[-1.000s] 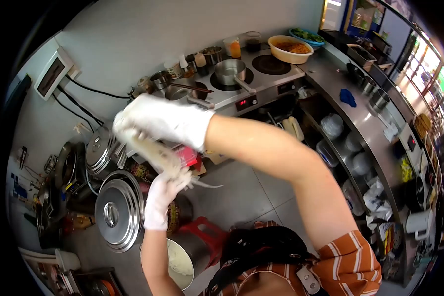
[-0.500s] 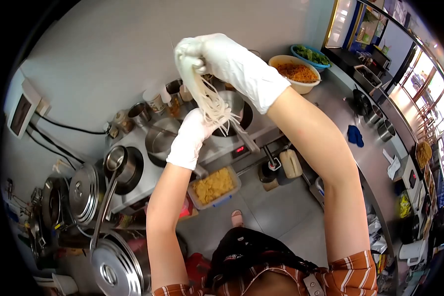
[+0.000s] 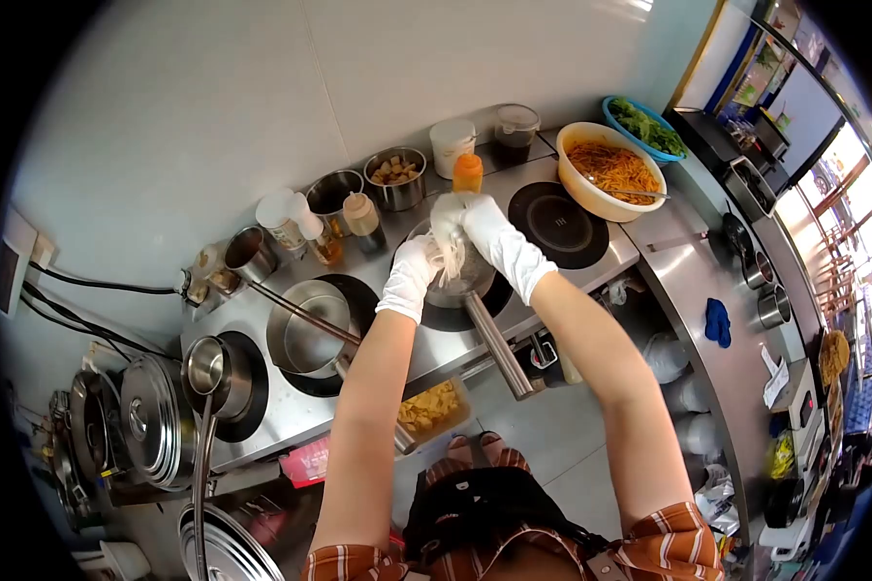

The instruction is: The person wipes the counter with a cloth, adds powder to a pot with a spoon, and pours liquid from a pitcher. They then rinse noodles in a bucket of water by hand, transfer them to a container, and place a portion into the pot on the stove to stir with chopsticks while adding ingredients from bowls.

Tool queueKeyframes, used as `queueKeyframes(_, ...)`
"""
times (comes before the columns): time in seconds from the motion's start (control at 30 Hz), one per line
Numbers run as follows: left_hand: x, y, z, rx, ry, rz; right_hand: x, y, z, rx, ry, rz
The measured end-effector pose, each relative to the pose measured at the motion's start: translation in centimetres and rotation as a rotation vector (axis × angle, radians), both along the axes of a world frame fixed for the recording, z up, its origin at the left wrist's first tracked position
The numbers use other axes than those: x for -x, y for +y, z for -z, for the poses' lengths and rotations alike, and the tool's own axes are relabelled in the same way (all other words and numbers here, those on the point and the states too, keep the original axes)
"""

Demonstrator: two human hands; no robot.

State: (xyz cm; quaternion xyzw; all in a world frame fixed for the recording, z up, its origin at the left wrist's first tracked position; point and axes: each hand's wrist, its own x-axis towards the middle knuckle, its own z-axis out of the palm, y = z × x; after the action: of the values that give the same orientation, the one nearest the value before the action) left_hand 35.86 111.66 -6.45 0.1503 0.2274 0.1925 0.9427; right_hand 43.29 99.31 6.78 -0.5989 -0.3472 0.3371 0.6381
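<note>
Both my hands wear white gloves and are over a long-handled steel saucepan [image 3: 476,274] on the middle right burner. My right hand [image 3: 497,240] is closed around the upper part of a bundle of white noodles [image 3: 448,256]. Strands hang down from it toward the pan. My left hand [image 3: 412,275] is closed at the left side of the same bundle, its fingertips partly hidden by the strands. An orange-topped squeeze bottle [image 3: 468,172] stands just behind my right hand.
To the left are a second saucepan [image 3: 312,324] and a ladle [image 3: 203,426] in a small pot. Along the wall stand bottles and a pot of brown cubes [image 3: 394,174]. A bowl of orange shreds [image 3: 610,198] and a basin of greens [image 3: 646,128] sit at the right.
Both hands have come down with the noodles, from high in front of the wall to over the saucepan. The view has shifted, showing more of the stove top.
</note>
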Motion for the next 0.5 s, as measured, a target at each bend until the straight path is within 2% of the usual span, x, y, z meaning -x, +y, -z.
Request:
queueKeyframes(0.03, 0.2, 0.2, 0.3, -0.035, 0.098, 0.033, -0.1, 0.5, 1.7, -0.002, 0.092, 0.019)
queueKeyframes(0.1, 0.9, 0.5, 0.7, -0.104, 0.297, 0.099, -1.1, 1.3, 4.7, 0.179, 0.04, 0.023)
queueKeyframes(0.17, 1.7, 0.7, 0.5, -0.17, 0.498, 0.165, -2.1, 2.3, 7.8, 0.266, 0.113, 0.036)
queueKeyframes(0.2, 2.1, 0.2, -0.1, -0.203, 0.598, 0.096, -2.6, 2.5, 8.4, 0.308, 0.159, 0.028)
queueKeyframes(0.23, 2.9, -0.2, -1.3, -0.195, 0.606, 0.087, -3.4, 2.7, 9.2, 0.408, 0.284, 0.059)
queueKeyframes(0.27, 3.8, -0.7, -2.5, -0.26, 0.586, 0.08, -5.1, 3.1, 11.4, 0.415, 0.288, 0.048)
queueKeyframes(0.3, 4.5, -1.1, -3.3, -0.325, 0.564, 0.072, -8.3, 4.1, 16.4, 0.502, -0.21, -0.162)
queueKeyframes(0.4, 6.6, -2.3, -4.7, -0.36, 0.531, -0.033, -9.4, 3.3, 14.9, 0.711, -0.41, -0.117)
queueKeyframes(0.43, 7.4, -3.2, -5.8, -0.404, 0.535, -0.066, -7.6, 1.5, 10.1, 0.703, -0.248, 0.062)
queueKeyframes(0.5, 9.6, -5.6, -8.3, -0.49, 0.531, -0.101, -8.0, 0.5, 9.2, 0.528, -0.14, 0.075)
